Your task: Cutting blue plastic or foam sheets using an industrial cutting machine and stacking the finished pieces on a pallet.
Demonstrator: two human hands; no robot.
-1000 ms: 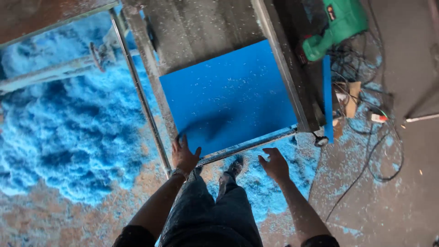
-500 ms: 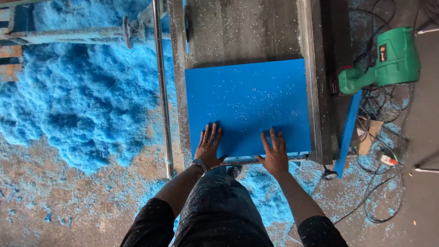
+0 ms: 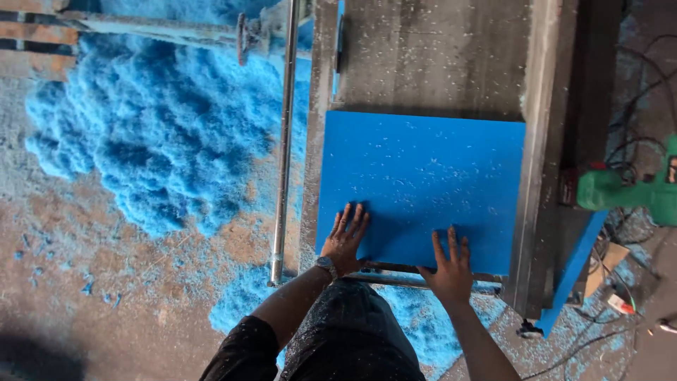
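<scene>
A flat blue square panel (image 3: 423, 176) lies on a grey metal machine table (image 3: 430, 56). My left hand (image 3: 344, 238) rests flat on the panel's near left edge, fingers spread. Flat on the near right edge, with fingers apart, is my right hand (image 3: 450, 268). Both palms press on the panel; neither hand grips anything. A watch sits on my left wrist.
A large heap of blue shavings (image 3: 162, 127) covers the floor at left, with more under the table's near edge. A metal rail (image 3: 283, 141) runs along the table's left side. A green power tool (image 3: 627, 190), a blue strip (image 3: 571, 271) and cables lie at right.
The panel has slid farther onto the table, away from me, with both hands on its near edge. The view has shifted, so the green tool now sits lower right.
</scene>
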